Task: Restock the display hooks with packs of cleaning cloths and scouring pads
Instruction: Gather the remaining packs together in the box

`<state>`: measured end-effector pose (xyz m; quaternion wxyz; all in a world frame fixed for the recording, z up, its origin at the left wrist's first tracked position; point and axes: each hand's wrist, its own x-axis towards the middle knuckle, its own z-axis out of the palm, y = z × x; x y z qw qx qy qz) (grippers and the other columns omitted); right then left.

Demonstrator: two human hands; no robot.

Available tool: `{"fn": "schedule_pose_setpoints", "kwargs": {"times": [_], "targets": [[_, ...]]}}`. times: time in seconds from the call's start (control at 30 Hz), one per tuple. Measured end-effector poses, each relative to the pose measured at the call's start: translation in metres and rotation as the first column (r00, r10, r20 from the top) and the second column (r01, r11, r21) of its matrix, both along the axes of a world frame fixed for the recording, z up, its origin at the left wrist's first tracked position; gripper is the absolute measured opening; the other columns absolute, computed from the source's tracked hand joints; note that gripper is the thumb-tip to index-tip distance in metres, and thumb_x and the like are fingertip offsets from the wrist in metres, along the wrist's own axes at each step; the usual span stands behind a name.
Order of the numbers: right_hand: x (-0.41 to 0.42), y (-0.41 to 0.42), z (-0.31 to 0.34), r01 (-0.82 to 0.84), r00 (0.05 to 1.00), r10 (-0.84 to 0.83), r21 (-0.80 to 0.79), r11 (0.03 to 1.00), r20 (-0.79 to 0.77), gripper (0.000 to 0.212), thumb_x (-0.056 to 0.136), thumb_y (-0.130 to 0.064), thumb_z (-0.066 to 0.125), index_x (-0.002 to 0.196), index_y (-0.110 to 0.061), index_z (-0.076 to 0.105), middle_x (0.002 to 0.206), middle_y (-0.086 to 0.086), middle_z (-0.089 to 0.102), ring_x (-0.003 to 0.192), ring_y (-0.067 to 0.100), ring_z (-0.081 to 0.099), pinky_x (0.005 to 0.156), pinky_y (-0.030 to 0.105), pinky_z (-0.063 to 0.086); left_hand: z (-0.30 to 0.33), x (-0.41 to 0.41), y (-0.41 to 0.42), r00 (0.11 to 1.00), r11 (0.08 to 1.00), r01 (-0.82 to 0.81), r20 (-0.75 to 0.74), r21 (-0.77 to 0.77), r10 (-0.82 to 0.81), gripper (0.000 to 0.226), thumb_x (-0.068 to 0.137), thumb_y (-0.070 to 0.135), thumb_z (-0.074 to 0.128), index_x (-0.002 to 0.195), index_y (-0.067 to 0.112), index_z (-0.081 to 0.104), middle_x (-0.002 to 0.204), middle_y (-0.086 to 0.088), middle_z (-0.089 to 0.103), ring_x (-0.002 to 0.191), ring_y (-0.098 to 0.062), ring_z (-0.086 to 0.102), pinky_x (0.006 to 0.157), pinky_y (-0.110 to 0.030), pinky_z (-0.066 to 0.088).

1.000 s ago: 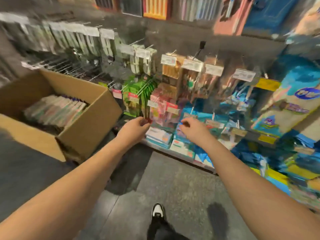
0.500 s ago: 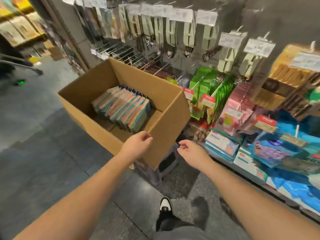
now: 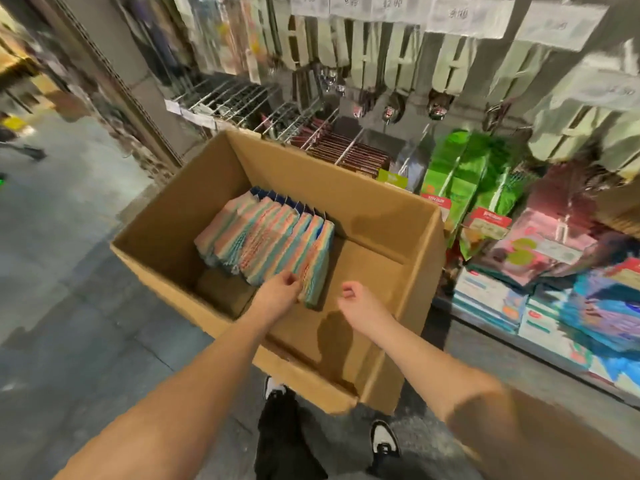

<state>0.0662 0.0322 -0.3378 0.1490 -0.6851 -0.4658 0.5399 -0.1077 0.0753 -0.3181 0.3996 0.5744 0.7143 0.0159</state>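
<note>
Packs (image 3: 273, 237): a row left in box (image 3: 388, 199), left hand (image 3: 277, 292) touching one, right hand (image 3: 356, 299) loosely curled, empty.

The box (image 3: 363, 202) is plain brown cardboard, matt. The cloth packs (image 3: 270, 237) in it sit in clear, slightly glossy plastic film. The display hooks (image 3: 221, 98) are thin shiny metal wire. The floor (image 3: 69, 289) is grey, dull, speckled stone or concrete.
</note>
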Motion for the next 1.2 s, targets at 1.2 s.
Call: {"fn": "schedule_pose_setpoints", "kwargs": {"times": [1.2], "targets": [[-0.074, 0.196, -0.234, 0.765, 0.361, -0.903, -0.480, 0.429, -0.232, 0.046, 0.095, -0.044, 0.039, 0.088, -0.007, 0.066, 0.080, 0.018, 0.069, 0.077, 0.031, 0.067, 0.080, 0.040, 0.054, -0.230, 0.069, 0.244, 0.946, 0.959, 0.276, -0.157, -0.063, -0.282, 0.074, 0.087, 0.063, 0.064, 0.132, 0.010, 0.037, 0.140, -0.011, 0.048, 0.135, -0.031, 0.039, 0.107, -0.037, 0.034]]}}
